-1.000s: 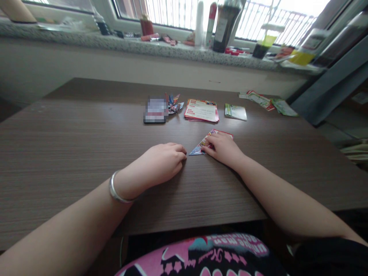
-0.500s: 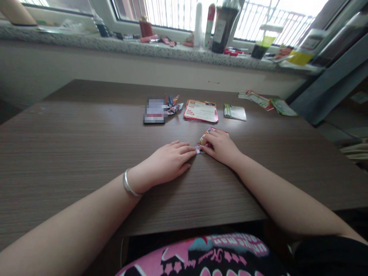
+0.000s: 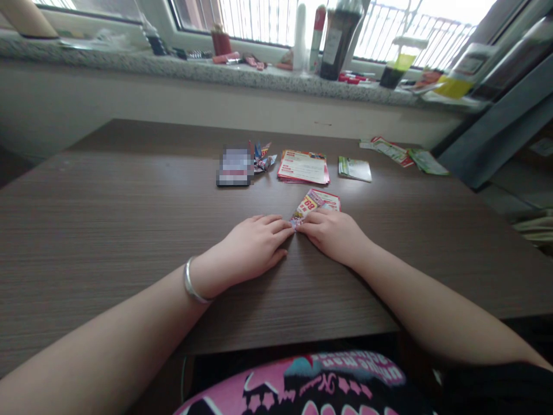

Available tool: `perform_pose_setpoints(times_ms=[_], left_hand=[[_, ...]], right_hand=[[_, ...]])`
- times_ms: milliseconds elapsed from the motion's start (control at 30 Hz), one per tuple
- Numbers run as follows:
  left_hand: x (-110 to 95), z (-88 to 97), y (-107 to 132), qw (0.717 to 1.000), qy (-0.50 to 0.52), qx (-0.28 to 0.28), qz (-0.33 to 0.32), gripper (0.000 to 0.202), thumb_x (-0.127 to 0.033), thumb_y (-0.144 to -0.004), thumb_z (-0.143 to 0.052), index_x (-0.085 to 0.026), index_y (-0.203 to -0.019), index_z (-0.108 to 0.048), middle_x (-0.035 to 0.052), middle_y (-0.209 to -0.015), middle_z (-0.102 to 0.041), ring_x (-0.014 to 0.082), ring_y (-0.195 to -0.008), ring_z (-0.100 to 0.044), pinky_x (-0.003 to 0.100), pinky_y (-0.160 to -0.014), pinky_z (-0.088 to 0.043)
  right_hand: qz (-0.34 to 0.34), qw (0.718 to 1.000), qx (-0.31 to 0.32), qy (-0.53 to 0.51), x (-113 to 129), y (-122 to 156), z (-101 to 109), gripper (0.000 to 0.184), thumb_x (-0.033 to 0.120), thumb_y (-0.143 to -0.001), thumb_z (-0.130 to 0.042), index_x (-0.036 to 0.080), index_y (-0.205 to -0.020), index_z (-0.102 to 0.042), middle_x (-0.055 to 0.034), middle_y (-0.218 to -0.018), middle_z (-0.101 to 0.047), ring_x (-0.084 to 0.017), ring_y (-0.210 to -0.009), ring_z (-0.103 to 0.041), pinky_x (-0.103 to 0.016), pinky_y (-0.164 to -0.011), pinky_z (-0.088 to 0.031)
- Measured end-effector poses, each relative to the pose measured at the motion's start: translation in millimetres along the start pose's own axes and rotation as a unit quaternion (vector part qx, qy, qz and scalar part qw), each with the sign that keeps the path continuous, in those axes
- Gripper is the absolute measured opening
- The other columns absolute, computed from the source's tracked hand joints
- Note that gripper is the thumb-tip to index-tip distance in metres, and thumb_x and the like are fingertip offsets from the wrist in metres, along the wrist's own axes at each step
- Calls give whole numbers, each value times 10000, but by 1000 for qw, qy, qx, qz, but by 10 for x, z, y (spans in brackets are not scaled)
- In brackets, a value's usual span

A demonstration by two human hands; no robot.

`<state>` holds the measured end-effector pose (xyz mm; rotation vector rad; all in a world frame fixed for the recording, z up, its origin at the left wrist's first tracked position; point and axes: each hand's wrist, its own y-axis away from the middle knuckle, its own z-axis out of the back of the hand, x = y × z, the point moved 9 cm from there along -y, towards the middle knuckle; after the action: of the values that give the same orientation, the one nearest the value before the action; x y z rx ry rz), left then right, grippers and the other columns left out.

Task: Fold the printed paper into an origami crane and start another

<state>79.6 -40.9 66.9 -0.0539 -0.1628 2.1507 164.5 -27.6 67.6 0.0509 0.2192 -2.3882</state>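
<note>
A printed sheet of paper [image 3: 317, 202], folded, lies on the brown wooden table [image 3: 108, 219] just past my fingers. My left hand [image 3: 253, 245], with a silver bangle at the wrist, rests palm down with its fingers stretched, the fingertips touching the paper's near corner. My right hand [image 3: 334, 233] lies over the paper's near edge, fingers pressed down on it, meeting the left fingertips at the corner. Most of the paper's near part is hidden under my right hand.
Farther back on the table lie a phone [image 3: 234, 167], a small folded paper figure [image 3: 263, 158], a stack of printed leaflets [image 3: 303, 167] and more leaflets [image 3: 354, 169] to the right. Bottles and clutter line the stone windowsill [image 3: 259, 72].
My left hand opened from a loose fist and slid right to the paper's corner. The paper's long left point has been folded in, and a printed face now shows beyond my right hand.
</note>
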Motion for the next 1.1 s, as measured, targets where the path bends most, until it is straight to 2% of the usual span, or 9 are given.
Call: perform_pose_setpoints(times_ms=[233, 433, 733, 1100], left_hand=[[-10, 7, 11, 1000, -5, -9, -2, 386, -324, -946, -464, -168, -1287, -556, 74, -1313, -604, 249, -1194, -551, 426, -1047, -428], [-1, 10, 6, 1000, -2, -10, 0, 370, -318, -942, -473, -177, -1273, -560, 67, -1307, -607, 245, -1190, -556, 421, -1039, -438], [-3, 12, -7, 1000, 2, -1, 3, 307, -308, -953, -455, -190, -1196, -601, 72, -1237, -626, 244, -1136, -579, 418, -1013, -458], [3, 22, -13, 1000, -10, -11, 4, 310, -301, -955, -454, -223, -1212, -607, 73, -1203, -639, 246, -1102, -585, 428, -986, -447]], right_hand=[[-21, 998, 54, -20, 38, 46, 0, 340, 253, -979, -404, 210, -1212, -648, -92, -1131, -661, -229, -1062, -575, -321, -846, -459], [-26, 997, 68, -15, 77, 75, 14, 345, 255, -972, -405, 213, -1235, -623, -92, -1159, -648, -233, -1051, -581, -325, -829, -469], [-45, 996, 78, 3, 101, 61, 96, 334, 278, -968, -400, 244, -1165, -668, -77, -1121, -663, -238, -1059, -580, -324, -813, -461], [-79, 992, 95, 20, -80, 92, 124, 331, 287, -946, -411, 244, -1013, -733, -53, -1107, -685, -220, -986, -619, -324, -768, -463]])
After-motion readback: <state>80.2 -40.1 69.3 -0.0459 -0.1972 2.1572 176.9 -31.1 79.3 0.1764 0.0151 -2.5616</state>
